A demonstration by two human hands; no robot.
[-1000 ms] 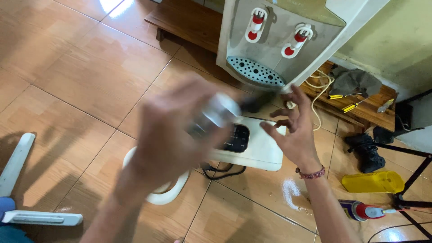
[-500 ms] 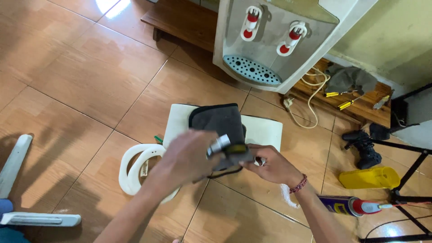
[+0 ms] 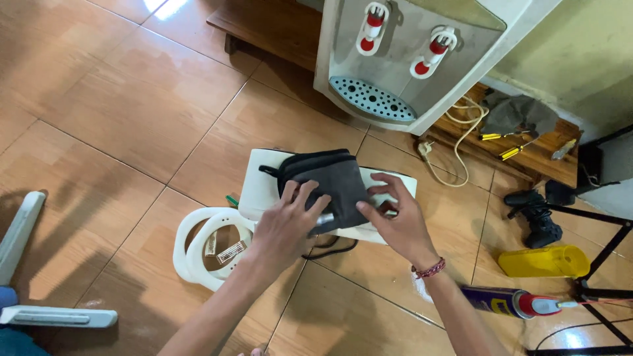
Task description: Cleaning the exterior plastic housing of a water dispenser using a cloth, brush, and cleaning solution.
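A dark grey zip pouch (image 3: 328, 181) lies on a white flat panel (image 3: 260, 184) on the tiled floor. My left hand (image 3: 287, 227) rests on the pouch's near left corner and is closed around a small silver cylindrical object (image 3: 322, 220). My right hand (image 3: 395, 221) touches the pouch's right edge with its fingers spread, a beaded bracelet on the wrist. A black cord (image 3: 330, 249) loops out from under the panel below my hands.
A white ring-shaped cover (image 3: 198, 247) lies left of the panel. A water dispenser (image 3: 409, 59) stands behind it, with a cable and screwdrivers (image 3: 501, 145) to its right. A spray can (image 3: 508, 302), a yellow object (image 3: 544, 262) and tripod legs are at right. White fan blades (image 3: 20, 231) lie at left.
Both hands came down from in front of the camera to the pouch. The pouch now lies uncovered on the panel, and the right hand has moved onto its right edge.
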